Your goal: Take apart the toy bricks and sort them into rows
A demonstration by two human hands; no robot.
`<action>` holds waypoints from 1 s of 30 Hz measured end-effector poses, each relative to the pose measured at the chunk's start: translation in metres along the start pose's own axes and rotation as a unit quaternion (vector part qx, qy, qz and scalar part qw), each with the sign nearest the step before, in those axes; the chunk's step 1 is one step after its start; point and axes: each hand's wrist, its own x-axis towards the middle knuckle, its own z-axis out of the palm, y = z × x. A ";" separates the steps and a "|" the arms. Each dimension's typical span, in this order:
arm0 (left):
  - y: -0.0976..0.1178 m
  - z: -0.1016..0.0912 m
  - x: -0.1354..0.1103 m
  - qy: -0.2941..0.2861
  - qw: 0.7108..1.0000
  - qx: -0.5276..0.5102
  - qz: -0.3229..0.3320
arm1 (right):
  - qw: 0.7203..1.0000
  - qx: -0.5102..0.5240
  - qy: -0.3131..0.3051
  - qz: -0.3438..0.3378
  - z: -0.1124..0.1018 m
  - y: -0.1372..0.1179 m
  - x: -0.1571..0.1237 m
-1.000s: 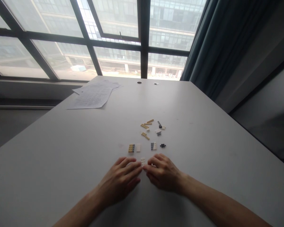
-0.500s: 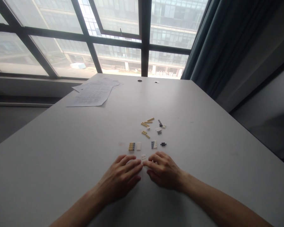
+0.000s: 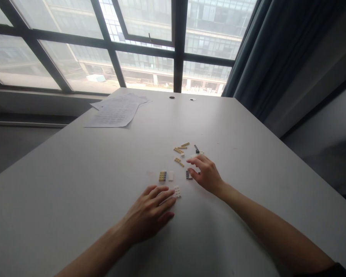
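Observation:
My left hand [image 3: 154,207] lies flat with its fingers stretched out, the fingertips at the edge of a white studded brick plate [image 3: 177,192]. Farther off, my right hand [image 3: 206,173] hovers over the small bricks with thumb and fingers apart and nothing visible between them. Beneath its thumb a grey-and-white brick piece [image 3: 188,175] shows in part. Beyond my left hand sit a tan-and-grey studded block [image 3: 162,176] and a smooth white tile [image 3: 171,176]. My right hand hides some pieces around it.
Several tan plates [image 3: 178,150] lie beyond the hands, with another tan piece [image 3: 179,162] nearer. A dark grey strip [image 3: 196,148] is to their right. Printed sheets [image 3: 115,111] lie at the table's far left. Windows and a dark curtain [image 3: 265,57] border the white table [image 3: 89,184].
My right hand has left the white plate and moved forward and right, over the farther bricks, its fingers opening. My left hand stays beside the white plate, which now shows more fully.

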 end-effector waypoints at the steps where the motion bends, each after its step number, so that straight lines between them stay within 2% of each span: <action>1: 0.000 0.000 0.000 0.001 1.000 -0.002 0.001 | 0.999 -0.018 -0.012 0.025 0.002 0.001 0.007; 4: 0.000 -0.001 0.001 0.003 1.000 -0.005 0.007 | 0.993 -0.083 -0.062 0.065 0.011 0.000 0.024; 10: 0.001 -0.001 0.002 0.014 1.000 -0.016 0.013 | 0.981 -0.134 -0.115 0.080 0.024 -0.001 0.035; 17: 0.001 0.001 0.001 0.011 1.000 -0.016 0.012 | 0.983 -0.118 -0.105 0.096 0.019 0.011 0.040; 24: 0.001 -0.001 0.004 -0.014 1.000 -0.002 0.016 | 0.984 -0.117 -0.120 0.062 0.015 0.025 0.047; 30: 0.000 0.002 0.001 -0.015 1.000 -0.006 0.013 | 0.979 -0.134 -0.107 0.106 0.000 0.040 0.047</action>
